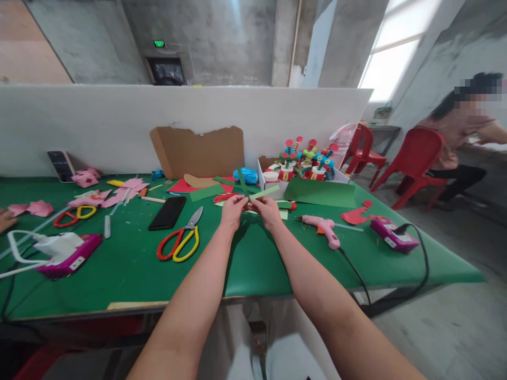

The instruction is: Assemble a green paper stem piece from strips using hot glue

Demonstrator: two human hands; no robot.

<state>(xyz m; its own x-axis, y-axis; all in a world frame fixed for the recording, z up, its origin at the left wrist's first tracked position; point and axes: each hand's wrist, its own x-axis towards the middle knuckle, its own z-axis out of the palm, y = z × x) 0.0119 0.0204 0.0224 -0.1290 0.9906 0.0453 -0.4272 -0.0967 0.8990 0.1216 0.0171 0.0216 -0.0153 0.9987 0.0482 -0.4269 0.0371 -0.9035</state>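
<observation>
Both my hands meet above the middle of the green table (130, 269). My left hand (233, 208) and my right hand (268, 209) pinch crossed green paper strips (253, 192) between their fingertips. One light green strip sticks out to the right, and a darker one rises to the upper left. Just left of my hands lie red and yellow scissors (181, 240) and a black phone (167, 212).
A pink glue gun (322, 228) lies right of my hands, its cord running off the table edge. A box of paper craft figures (304, 166), a green sheet (320, 192), cardboard (198, 150) and pink scraps lie around. A person sits on a red chair (415, 158) at the right.
</observation>
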